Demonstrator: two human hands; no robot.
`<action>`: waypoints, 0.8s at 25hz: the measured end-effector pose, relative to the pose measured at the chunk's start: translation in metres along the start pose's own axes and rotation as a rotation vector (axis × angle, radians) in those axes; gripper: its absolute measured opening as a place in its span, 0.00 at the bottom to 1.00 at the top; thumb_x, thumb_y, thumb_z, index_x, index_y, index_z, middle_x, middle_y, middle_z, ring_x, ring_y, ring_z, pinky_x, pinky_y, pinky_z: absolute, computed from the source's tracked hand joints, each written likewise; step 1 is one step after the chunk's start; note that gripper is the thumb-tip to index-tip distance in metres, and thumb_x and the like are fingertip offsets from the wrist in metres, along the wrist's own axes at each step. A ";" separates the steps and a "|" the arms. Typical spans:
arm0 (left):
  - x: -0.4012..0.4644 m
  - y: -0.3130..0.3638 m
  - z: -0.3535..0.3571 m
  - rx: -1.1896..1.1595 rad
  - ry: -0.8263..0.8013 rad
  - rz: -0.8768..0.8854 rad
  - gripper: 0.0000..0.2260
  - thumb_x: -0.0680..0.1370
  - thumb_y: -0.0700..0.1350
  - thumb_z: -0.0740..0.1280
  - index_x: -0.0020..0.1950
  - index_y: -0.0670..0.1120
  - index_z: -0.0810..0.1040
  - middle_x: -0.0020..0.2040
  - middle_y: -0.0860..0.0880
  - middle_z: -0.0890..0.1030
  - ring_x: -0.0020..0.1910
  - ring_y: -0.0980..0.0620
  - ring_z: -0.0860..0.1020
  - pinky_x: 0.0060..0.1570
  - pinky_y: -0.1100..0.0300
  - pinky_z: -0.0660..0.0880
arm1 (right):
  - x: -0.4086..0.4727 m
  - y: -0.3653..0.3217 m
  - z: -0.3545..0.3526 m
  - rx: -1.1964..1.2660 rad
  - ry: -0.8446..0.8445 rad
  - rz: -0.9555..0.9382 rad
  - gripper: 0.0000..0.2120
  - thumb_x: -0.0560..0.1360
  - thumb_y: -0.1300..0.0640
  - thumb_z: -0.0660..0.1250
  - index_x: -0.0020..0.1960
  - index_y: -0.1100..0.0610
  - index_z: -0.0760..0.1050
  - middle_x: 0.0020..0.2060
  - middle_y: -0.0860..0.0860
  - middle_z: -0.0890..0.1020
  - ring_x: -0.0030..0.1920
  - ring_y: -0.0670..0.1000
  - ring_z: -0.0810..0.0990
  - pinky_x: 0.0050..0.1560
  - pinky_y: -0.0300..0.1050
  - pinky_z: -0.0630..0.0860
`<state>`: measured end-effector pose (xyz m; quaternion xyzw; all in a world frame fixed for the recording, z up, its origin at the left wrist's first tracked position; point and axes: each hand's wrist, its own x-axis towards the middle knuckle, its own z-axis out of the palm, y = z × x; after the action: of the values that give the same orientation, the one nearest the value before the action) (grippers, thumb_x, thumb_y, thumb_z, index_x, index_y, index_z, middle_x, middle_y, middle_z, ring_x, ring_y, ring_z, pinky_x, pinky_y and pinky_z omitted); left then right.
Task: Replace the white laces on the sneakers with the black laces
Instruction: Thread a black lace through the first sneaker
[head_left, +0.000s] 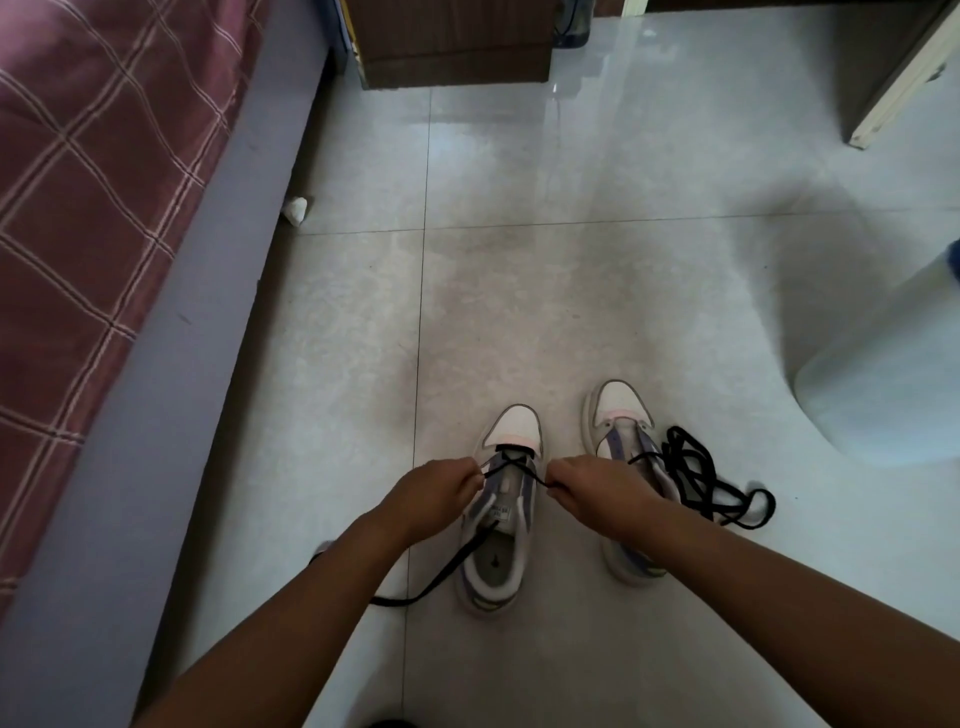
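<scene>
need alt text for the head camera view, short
Two hands, left hand and right hand, pull a black lace through the left sneaker on a tiled floor; a second black lace lies beside the right sneaker.

Glossy tile floor (571, 234), cloth bedspread (78, 182)

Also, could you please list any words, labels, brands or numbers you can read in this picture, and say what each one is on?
No text here can be read.
White tag on the tongue of the left sneaker: dark print, too small and blurred to read.
Small dark mark on that sneaker's insole: a blurred shape, not legible.
Right sneaker, black laces, cardboard box: no lettering visible.
</scene>
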<state>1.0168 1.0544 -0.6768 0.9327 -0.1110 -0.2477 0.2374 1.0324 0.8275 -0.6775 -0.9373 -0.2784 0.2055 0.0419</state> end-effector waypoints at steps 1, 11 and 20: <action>-0.002 0.002 0.003 0.064 0.008 0.021 0.11 0.82 0.47 0.56 0.53 0.44 0.75 0.48 0.46 0.79 0.43 0.50 0.76 0.43 0.57 0.71 | -0.002 -0.001 0.000 -0.068 0.047 -0.055 0.10 0.79 0.52 0.60 0.55 0.57 0.72 0.50 0.54 0.79 0.50 0.55 0.78 0.41 0.48 0.71; 0.009 0.006 -0.017 -0.285 0.222 -0.226 0.16 0.81 0.52 0.59 0.38 0.48 0.79 0.37 0.50 0.78 0.38 0.51 0.76 0.38 0.58 0.69 | 0.010 0.010 -0.010 1.079 -0.035 0.473 0.07 0.76 0.56 0.65 0.42 0.59 0.77 0.29 0.49 0.74 0.27 0.46 0.71 0.26 0.37 0.65; 0.013 -0.012 -0.060 -1.158 0.177 -0.498 0.14 0.78 0.51 0.65 0.39 0.42 0.76 0.26 0.51 0.69 0.25 0.53 0.68 0.27 0.62 0.67 | -0.028 0.060 -0.071 1.271 -0.357 0.471 0.13 0.76 0.51 0.65 0.38 0.58 0.73 0.24 0.50 0.69 0.23 0.46 0.64 0.22 0.37 0.62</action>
<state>1.0595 1.0841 -0.6420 0.6680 0.2813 -0.2373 0.6468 1.0702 0.7649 -0.6145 -0.7186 0.1036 0.4828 0.4897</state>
